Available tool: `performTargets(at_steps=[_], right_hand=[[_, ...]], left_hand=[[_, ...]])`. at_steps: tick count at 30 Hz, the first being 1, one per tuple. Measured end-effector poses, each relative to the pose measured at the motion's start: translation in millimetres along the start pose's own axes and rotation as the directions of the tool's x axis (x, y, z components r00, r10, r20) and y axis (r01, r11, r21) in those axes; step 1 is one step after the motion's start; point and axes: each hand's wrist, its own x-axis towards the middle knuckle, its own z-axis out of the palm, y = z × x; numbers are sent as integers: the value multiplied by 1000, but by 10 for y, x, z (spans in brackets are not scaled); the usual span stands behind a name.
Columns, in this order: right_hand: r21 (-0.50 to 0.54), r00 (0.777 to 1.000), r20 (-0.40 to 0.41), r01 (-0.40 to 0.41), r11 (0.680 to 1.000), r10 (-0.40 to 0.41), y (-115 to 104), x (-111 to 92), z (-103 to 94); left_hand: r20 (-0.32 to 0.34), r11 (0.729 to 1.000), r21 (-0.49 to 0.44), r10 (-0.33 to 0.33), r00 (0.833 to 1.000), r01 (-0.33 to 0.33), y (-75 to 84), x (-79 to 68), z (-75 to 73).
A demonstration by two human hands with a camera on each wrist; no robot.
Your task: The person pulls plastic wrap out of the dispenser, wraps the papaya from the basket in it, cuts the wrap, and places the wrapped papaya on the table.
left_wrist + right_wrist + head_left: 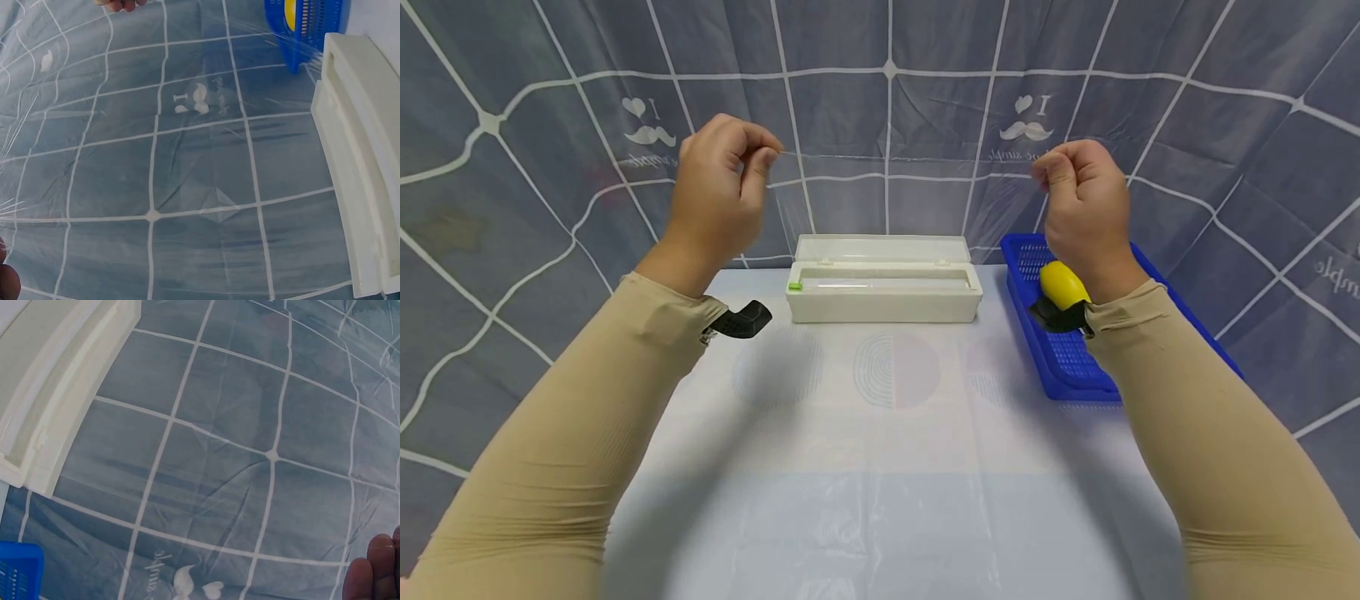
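Seeing clear film [910, 160] stretched across the upper middle, we find the left hand [718, 183] and right hand [1086, 204] each pinching its top edge, wide apart, presumably for tautness. We think the white box [883, 302] at centre stands lid-up so film can draw out freely.

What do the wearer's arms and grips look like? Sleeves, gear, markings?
Left sleeve and right sleeve: plain tan, close-fitting, creased. Left wrist piece and right wrist piece: black, angular, bent. Left grip and right grip: bare, no gloves visible. No cables or markings visible.
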Motion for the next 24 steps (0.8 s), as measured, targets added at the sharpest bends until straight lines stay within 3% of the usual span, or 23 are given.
performTargets(at_steps=[5,12,18,24], right_hand=[[46,999,28,-22,999,21,-34,-52,-79],[89,995,97,-41,995,32,-81,-181,-200],[91,983,183,-16,996,-1,-124,-329,-303],[77,954,297,-67,995,42,-96,-510,-433]], left_hand=[[22,1000,-12,-4,1000,4,79,-34,-59],[108,994,-88,-50,993,60,204,-167,-159],[215,971,-136,-163,963,194,301,-397,-279],[300,956,-191,-160,941,224,353,-603,-358]])
